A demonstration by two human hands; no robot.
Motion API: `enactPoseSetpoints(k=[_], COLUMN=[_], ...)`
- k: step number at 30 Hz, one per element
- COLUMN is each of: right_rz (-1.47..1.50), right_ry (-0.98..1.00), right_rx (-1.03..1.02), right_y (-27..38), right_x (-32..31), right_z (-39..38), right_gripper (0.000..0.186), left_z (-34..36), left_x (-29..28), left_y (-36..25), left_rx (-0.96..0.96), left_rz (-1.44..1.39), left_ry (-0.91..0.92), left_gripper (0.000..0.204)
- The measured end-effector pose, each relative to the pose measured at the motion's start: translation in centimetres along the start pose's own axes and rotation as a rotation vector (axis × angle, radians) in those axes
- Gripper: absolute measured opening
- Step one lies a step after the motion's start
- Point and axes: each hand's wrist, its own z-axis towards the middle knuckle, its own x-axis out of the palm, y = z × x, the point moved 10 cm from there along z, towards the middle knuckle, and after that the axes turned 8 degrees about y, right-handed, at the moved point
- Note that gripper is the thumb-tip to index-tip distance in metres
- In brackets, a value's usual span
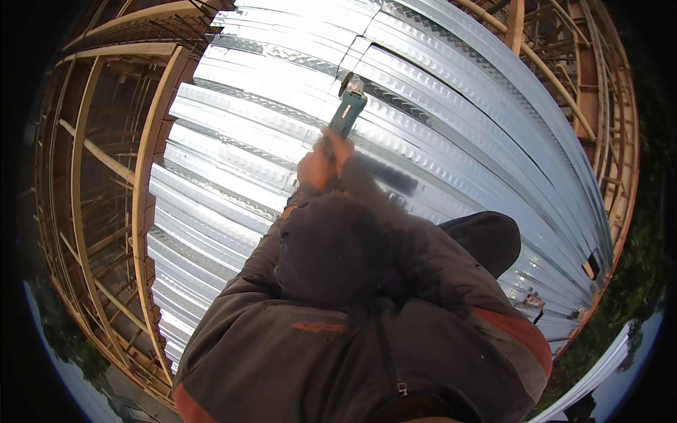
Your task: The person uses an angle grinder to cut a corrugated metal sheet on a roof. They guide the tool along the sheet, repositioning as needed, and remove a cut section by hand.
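Observation:
A green angle grinder (350, 106) with a silver head and a disc at its far end lies along my line of sight over ribbed shiny metal sheeting (233, 127), beside dark cut lines crossing the ribs. My right hand (338, 146) is closed around the grinder's body. My left hand (316, 168) is closed lower down at its rear end, just left of the right one. Whether the disc touches the metal is too small to tell. My dark jacket sleeves and chest cover much of the lower view, hiding the sheeting there.
Timber framing (147, 282) with open gaps and bars runs along the left edge of the sheeting. More timber and poles (585, 106) edge the right side. A small dark object (591, 268) sits near the right edge. Trees and sky show beyond.

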Motion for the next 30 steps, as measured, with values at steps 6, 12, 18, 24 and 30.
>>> enactPoseSetpoints(k=[6,12,18,24,30], right_rz=[0.013,-0.006,-0.007,-0.017,-0.007], right_ry=[0.016,-0.005,0.002,-0.012,0.01], right_rx=[0.005,-0.007,0.016,0.019,0.03], right_y=[0.1,0.0,-0.7,-0.2,0.4], right_x=[0.1,-0.4,-0.9,-1.7,-1.2], right_z=[0.1,0.7,1.9,2.6,2.3], right_gripper=[0.034,0.035,0.04,0.044,0.045], left_z=[0.0,0.2,1.0,1.2,1.4], left_x=[-0.3,-0.2,0.5,0.4,0.1], left_y=[-0.4,-0.6,-0.3,-1.3,-1.4], left_rx=[0.037,0.015,0.019,0.092,0.1], left_rz=[0.007,-0.003,-0.007,-0.062,-0.076], left_ry=[-0.022,-0.002,-0.004,-0.026,-0.056], left_gripper=[0.06,0.064,0.065,0.068,0.063])
